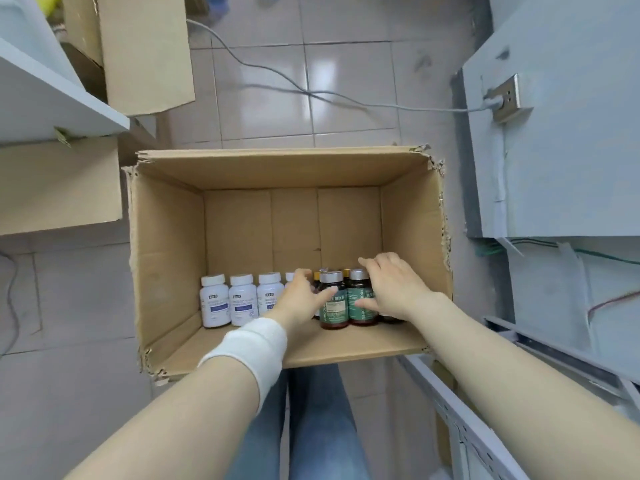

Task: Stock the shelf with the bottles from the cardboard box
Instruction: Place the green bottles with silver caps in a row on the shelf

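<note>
An open cardboard box (pixel 166 237) stands on the floor in front of me. Along its near wall stands a row of white bottles (pixel 214 301) with blue labels, and to their right a cluster of dark amber bottles (pixel 334 303) with green labels and silver caps. My left hand (pixel 301 299), with a white band on the wrist, wraps round the left side of the front-left amber bottle. My right hand (pixel 394 289) curls round the front-right amber bottle (pixel 360 299), thumb across its label. More amber bottles stand partly hidden behind both hands.
A grey shelf edge (pixel 62 95) runs along the upper left, with cardboard boxes (pixel 145 53) behind and below it. A grey cabinet with a socket (pixel 512 95) and a cable (pixel 277 81) across the tiled floor lies to the right. A metal shelf rail (pixel 460 410) is at lower right.
</note>
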A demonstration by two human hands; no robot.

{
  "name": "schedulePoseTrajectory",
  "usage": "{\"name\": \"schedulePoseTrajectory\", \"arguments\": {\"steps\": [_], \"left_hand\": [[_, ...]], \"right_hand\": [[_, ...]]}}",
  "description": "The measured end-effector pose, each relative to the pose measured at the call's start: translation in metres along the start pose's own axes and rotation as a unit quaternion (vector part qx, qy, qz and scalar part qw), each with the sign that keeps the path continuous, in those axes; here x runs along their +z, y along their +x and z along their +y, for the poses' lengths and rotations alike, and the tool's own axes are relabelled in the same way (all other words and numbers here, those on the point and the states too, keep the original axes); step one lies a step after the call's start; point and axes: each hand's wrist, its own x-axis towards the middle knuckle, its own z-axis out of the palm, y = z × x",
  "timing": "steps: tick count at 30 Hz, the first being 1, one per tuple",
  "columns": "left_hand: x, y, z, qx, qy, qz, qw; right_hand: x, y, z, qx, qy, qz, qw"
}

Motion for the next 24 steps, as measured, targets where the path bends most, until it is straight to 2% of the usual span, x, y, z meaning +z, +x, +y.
{"name": "schedulePoseTrajectory", "arguments": {"steps": [5, 8, 11, 14, 18, 24], "left_hand": [[0.009, 0.019, -0.004, -0.021, -0.034, -0.02, 0.999], [0.01, 0.026, -0.004, -0.022, -0.053, -0.034, 0.998], [0.006, 0.028, -0.004, -0.013, -0.059, -0.038, 0.997], [-0.005, 0.021, -0.001, 0.004, -0.101, -0.029, 0.994], [-0.039, -0.003, 0.008, 0.06, -0.126, 0.023, 0.99], [-0.079, -0.081, 0.048, 0.138, -0.158, 0.019, 0.978]], "right_hand": [[0.003, 0.019, 0.009, -0.034, 0.014, -0.067, 0.997], [0.001, 0.024, 0.012, -0.018, 0.088, -0.09, 0.992], [0.0, 0.021, 0.014, -0.003, 0.173, -0.077, 0.982], [0.007, 0.016, 0.015, -0.008, 0.245, -0.026, 0.969], [0.001, -0.004, 0.012, -0.007, 0.38, 0.037, 0.924], [-0.044, -0.083, -0.02, 0.031, 0.553, 0.103, 0.826]]}}
